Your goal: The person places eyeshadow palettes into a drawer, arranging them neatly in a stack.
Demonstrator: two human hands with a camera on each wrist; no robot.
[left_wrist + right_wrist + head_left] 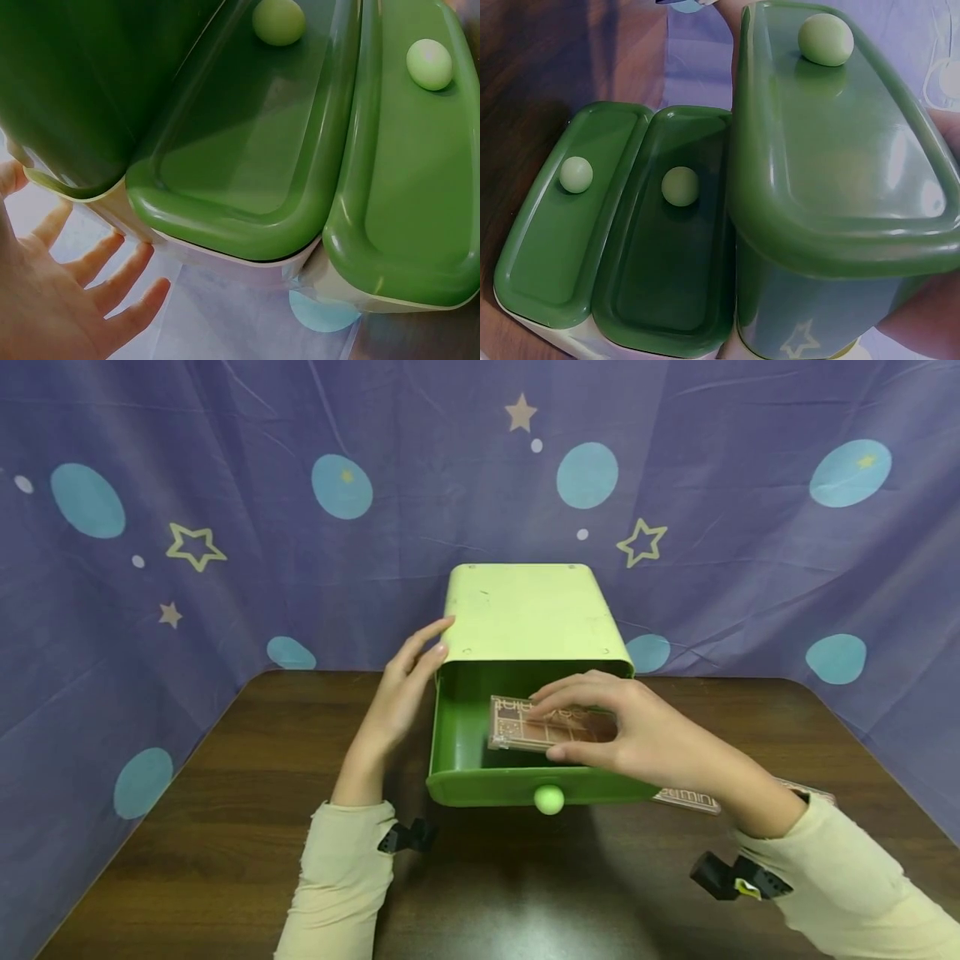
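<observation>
Fingers atop card, thumb beneath, over open drawer

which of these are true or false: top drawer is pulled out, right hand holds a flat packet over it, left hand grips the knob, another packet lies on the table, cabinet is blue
The top drawer is pulled out: true.
The right hand holds a flat packet over the drawer: true.
The left hand grips the knob: false, it rests open against the cabinet side.
Another packet lies on the table: true.
The cabinet is blue: false, it is green.
</observation>
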